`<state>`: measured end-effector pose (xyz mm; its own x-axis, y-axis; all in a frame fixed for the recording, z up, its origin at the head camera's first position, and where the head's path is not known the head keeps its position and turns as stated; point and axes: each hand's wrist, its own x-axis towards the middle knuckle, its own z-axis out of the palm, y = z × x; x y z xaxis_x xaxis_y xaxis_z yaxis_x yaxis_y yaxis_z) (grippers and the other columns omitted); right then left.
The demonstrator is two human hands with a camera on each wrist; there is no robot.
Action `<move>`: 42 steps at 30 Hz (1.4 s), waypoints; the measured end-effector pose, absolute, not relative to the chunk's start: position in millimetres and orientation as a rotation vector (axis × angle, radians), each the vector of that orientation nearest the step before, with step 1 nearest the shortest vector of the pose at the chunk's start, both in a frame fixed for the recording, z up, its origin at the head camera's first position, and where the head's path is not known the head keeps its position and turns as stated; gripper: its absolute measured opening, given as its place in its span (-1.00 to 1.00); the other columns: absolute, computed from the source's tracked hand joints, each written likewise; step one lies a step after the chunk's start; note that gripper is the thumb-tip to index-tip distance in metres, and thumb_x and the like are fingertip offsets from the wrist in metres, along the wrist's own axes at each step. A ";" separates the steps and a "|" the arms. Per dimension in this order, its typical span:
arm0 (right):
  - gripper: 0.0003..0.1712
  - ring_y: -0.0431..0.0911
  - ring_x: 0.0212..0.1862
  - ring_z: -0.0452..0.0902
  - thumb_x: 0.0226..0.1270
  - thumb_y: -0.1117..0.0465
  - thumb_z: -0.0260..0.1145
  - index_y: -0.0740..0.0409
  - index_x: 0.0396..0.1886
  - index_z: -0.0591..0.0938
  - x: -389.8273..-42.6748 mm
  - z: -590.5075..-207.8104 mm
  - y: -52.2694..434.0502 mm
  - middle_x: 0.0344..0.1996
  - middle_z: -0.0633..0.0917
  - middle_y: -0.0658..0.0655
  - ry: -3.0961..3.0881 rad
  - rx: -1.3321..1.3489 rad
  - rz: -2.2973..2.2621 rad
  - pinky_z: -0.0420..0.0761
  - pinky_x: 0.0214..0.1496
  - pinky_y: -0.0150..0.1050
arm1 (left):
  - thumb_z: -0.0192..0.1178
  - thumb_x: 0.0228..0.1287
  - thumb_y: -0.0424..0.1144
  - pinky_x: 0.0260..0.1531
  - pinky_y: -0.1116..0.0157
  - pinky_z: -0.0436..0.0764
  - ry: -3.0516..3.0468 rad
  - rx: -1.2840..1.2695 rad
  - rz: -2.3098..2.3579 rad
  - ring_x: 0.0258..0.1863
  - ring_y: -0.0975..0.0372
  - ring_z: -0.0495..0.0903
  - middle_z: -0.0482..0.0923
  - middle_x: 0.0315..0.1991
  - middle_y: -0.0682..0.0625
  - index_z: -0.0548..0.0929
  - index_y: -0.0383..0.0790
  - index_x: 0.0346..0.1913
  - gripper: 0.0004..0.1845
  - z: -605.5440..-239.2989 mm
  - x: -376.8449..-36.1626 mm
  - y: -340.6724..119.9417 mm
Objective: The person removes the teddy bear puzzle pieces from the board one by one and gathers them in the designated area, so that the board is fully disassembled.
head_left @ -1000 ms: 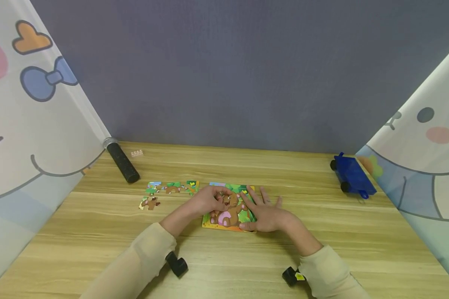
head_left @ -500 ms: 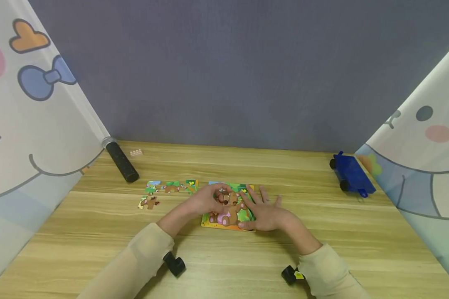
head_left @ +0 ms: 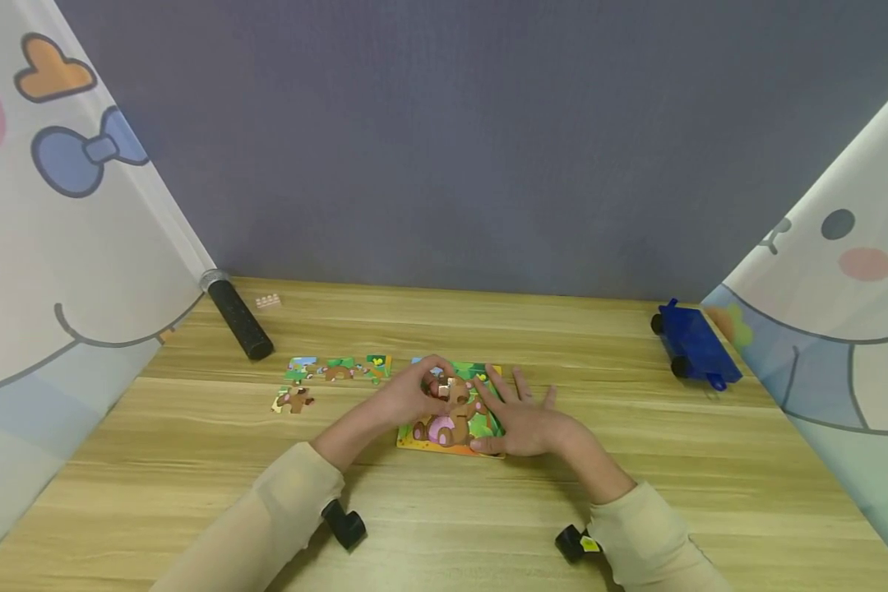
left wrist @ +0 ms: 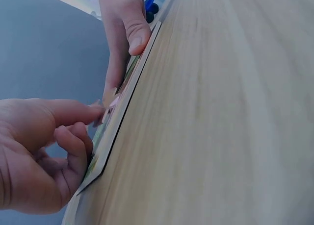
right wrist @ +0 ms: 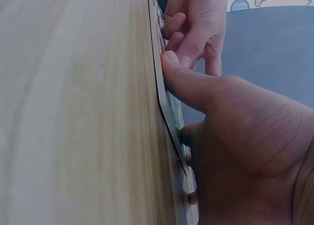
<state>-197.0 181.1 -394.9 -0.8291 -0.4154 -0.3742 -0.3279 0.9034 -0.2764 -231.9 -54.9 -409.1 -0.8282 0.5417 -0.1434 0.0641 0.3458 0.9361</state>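
A jigsaw puzzle board with a brown bear picture lies flat on the wooden table. Over its upper left part my left hand bends thumb and forefinger together and pinches a small puzzle piece, mostly hidden by the fingers. A pale patch shows in the bear's face beside those fingertips. Spread across the board's right side, my right hand rests with straight fingers, its thumb on the lower right edge. Loose puzzle pieces lie left of the board, among them a brown one and one with green and brown.
A black microphone lies at the back left beside a small pink toy brick. At the back right stands a blue toy cart with black wheels. A grey panel rises behind the table, with printed cloth on both sides.
My left fingers have shifted slightly over the bear's face, and a pale patch now shows beside them. My right hand stays on the board. The view has drifted a little.
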 end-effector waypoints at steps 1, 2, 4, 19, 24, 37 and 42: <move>0.15 0.27 0.57 -0.52 0.33 -0.44 0.18 -0.10 0.67 -0.13 -196.8 -394.7 180.7 0.62 -0.33 0.07 2.633 -0.541 -0.282 -0.36 0.20 0.69 | 0.32 0.33 -0.44 -0.71 0.32 0.52 2.195 0.526 1.497 -0.67 0.21 0.41 0.43 -0.22 -0.15 0.48 -0.15 0.16 -0.60 -409.9 -232.6 -55.6; 0.15 0.27 0.57 -0.52 0.33 -0.44 0.18 -0.10 0.67 -0.13 -196.9 -394.6 180.5 0.62 -0.34 0.06 2.632 -0.541 -0.285 -0.36 0.20 0.68 | 0.30 0.36 -0.42 -0.71 0.33 0.50 2.204 0.521 1.507 -0.68 0.22 0.39 0.45 -0.20 -0.15 0.50 -0.15 0.14 -0.64 -410.4 -233.1 -56.3; 0.15 0.27 0.57 -0.52 0.33 -0.44 0.18 -0.10 0.67 -0.14 -197.0 -394.7 180.1 0.62 -0.34 0.06 2.632 -0.542 -0.286 -0.36 0.20 0.68 | 0.27 0.40 -0.39 -0.70 0.36 0.45 2.229 0.533 1.518 -0.68 0.24 0.35 0.51 -0.18 -0.13 0.53 -0.15 0.12 -0.71 -411.6 -234.6 -57.5; 0.16 0.26 0.57 -0.52 0.31 -0.46 0.19 -0.12 0.67 -0.13 -198.3 -396.1 178.8 0.63 -0.32 0.05 2.644 -0.543 -0.282 -0.35 0.21 0.68 | 0.22 0.46 -0.34 -0.61 0.33 0.46 2.105 0.439 1.697 -0.52 0.18 0.53 0.60 -0.17 -0.16 0.54 -0.26 0.19 -0.69 -411.3 -234.2 -64.5; 0.17 0.28 0.57 -0.48 0.29 -0.46 0.22 -0.11 0.67 -0.09 -198.6 -396.5 178.7 0.63 -0.28 0.06 2.658 -0.548 -0.302 -0.32 0.20 0.69 | 0.23 0.45 -0.34 -0.59 0.32 0.46 2.105 0.386 1.724 -0.52 0.16 0.54 0.59 -0.18 -0.15 0.54 -0.22 0.17 -0.71 -407.9 -234.8 -68.9; 0.25 0.38 0.55 -0.42 0.28 -0.44 0.27 0.07 0.67 -0.11 -197.2 -390.0 187.5 0.63 -0.20 0.20 2.743 -0.527 -0.365 -0.28 0.19 0.70 | 0.23 0.44 -0.36 -0.61 0.33 0.41 2.132 0.387 1.699 -0.52 0.14 0.52 0.60 -0.18 -0.14 0.55 -0.19 0.19 -0.68 -402.3 -231.8 -79.6; 0.35 0.34 0.56 -0.46 0.22 -0.48 0.28 0.17 0.65 -0.16 -197.2 -391.2 191.6 0.63 -0.23 0.18 2.709 -0.439 -0.335 -0.34 0.20 0.69 | 0.25 0.43 -0.36 -0.61 0.33 0.40 2.119 0.361 1.703 -0.54 0.14 0.51 0.58 -0.16 -0.15 0.55 -0.19 0.20 -0.67 -401.2 -229.7 -82.9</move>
<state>-197.2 191.6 -391.2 -0.8812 -0.3447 -0.3234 -0.2555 0.9230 -0.2878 -229.7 -82.9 -401.2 -0.8882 0.4366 -0.1428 -0.0455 0.2257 0.9731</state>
